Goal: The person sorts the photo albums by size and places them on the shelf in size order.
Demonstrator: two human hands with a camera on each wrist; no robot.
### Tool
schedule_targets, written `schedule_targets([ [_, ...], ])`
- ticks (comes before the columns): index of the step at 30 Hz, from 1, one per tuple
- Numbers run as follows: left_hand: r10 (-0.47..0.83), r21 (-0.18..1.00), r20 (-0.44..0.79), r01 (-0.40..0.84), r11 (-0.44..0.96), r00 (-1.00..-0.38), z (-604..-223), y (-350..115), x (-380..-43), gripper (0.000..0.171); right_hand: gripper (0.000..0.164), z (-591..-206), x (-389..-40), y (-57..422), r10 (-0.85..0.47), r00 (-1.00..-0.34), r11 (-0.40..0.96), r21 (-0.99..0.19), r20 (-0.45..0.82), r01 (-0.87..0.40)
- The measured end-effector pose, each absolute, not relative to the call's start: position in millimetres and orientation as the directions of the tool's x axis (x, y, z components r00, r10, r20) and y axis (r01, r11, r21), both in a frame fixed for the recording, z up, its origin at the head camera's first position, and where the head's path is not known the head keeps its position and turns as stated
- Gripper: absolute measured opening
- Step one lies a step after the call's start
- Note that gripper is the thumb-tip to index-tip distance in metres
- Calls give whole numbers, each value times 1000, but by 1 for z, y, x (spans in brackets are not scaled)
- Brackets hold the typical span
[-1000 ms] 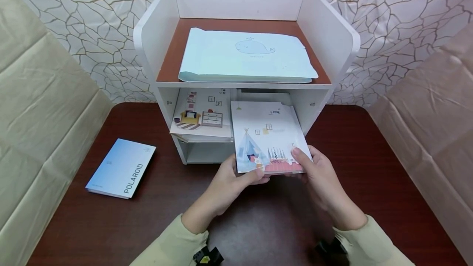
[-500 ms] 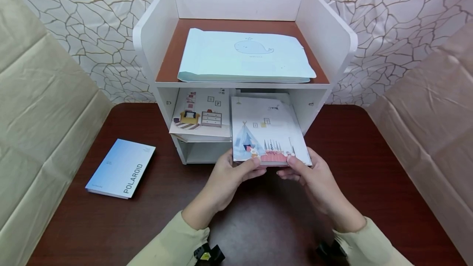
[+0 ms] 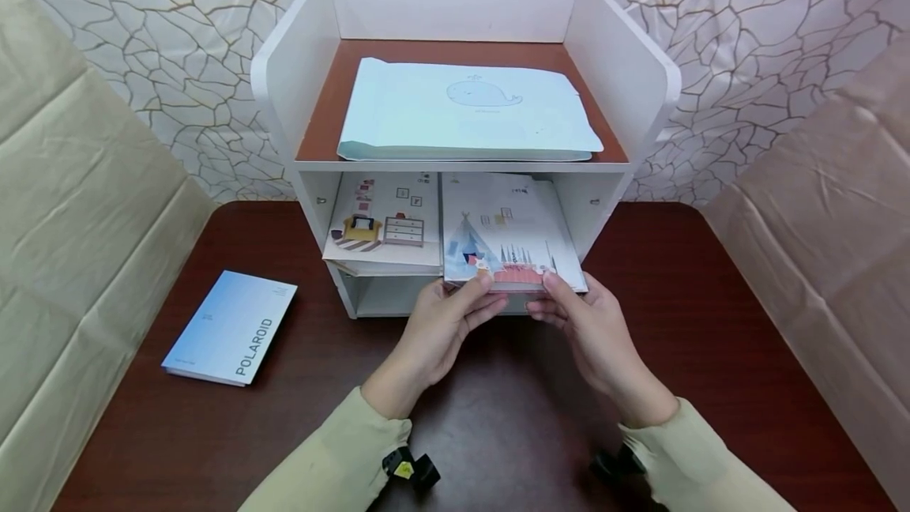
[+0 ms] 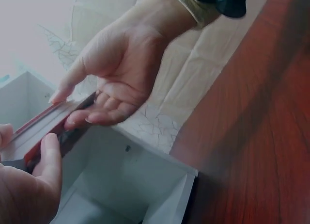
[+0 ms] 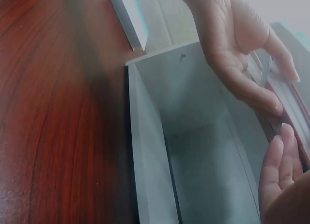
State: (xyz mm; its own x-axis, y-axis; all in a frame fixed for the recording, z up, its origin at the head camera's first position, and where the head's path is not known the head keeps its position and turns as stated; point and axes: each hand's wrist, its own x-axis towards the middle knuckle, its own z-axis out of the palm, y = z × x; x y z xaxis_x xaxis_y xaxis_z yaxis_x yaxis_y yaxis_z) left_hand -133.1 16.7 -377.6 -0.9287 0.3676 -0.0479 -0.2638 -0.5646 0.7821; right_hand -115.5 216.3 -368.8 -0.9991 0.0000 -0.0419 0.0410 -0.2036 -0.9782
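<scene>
Tent-print book (image 3: pixel 508 235) slid deeper into white shelf unit (image 3: pixel 618 77), middle level, beside drawer-print book (image 3: pixel 387 212) | left hand (image 3: pixel 442 325), right hand (image 3: pixel 594 330): both pinching its front edge | I judge shelving nearly done, front edge projecting; POLAROID book (image 3: pixel 229 328) remains on worktop (image 3: pixel 682 291).

In the left wrist view I have the left hand (image 4: pixel 30 191) near, on the left, and the right hand (image 4: pixel 127 61) farther off, both pinching a red-edged book (image 4: pixel 44 126). Beneath it I see a white cabinet (image 4: pixel 123 161); the reddish table (image 4: pixel 256 141) stretches right, a beige drape (image 4: pixel 206 64) far behind.
</scene>
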Motion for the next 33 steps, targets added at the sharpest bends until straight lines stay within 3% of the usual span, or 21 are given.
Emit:
schedule_targets([
  [16, 234, 838, -39, -159, -523, -971, -378, 22, -149, 53, 44, -368, -134, 202, 157, -984, -239, -970, -83, 44],
  [33, 237, 844, -97, -206, -496, -967, -378, 25, -149, 56, 44, -371, -135, 199, 181, -979, -240, -969, -95, 49],
])
